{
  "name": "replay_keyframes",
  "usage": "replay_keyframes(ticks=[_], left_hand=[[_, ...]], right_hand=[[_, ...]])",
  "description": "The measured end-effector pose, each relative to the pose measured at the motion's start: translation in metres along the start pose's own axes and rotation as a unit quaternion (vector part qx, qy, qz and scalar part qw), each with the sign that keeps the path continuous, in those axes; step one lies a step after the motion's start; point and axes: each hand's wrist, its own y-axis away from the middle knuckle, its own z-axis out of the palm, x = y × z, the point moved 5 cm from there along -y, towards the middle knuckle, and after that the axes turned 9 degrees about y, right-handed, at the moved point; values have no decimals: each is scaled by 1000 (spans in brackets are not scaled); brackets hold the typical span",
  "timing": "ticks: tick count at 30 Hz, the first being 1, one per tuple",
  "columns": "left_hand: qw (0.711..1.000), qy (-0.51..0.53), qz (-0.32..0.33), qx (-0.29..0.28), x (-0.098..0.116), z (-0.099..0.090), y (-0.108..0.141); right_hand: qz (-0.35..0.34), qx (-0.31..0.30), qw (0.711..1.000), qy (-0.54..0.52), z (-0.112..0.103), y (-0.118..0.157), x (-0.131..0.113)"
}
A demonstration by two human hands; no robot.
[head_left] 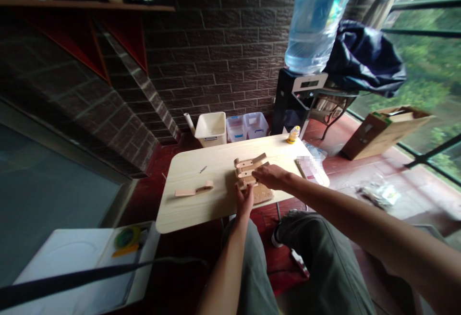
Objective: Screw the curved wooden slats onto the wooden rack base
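This looks like a glazed balcony of a home; a dark brick-patterned wall (223, 41) runs behind, and red tiles (333, 163) cover the floor; tall green-framed windows (425, 65) look onto trees; a bottled water dispenser (311, 22), plastic storage bins (247, 127) and a cardboard box (382, 132) stand around a pale wooden tabletop (201, 204).

pale wood parts (248, 167): smooth, matt, unpainted; loose wood strip (193, 191), same finish; tabletop (201, 204): light wood grain, smooth, faint sheen; tan sheet (262, 194): rough, granular, possibly sandpaper; water jug (311, 22): translucent blue plastic, glossy; crumpled navy cloth (367, 60): soft sheen; brick wall (223, 51): dark, rough, matt; cardboard box (382, 132): matt brown; floor (324, 159): glossy red
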Motion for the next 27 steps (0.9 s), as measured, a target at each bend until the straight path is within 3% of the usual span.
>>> replay_keyframes(ticks=[19, 27], left_hand=[[1000, 18, 8, -7, -1, 1, -4], [999, 23, 29, 15, 15, 2, 1]], right_hand=[[36, -20, 999, -14, 6, -3, 4], [48, -20, 998, -23, 6, -6, 5]])
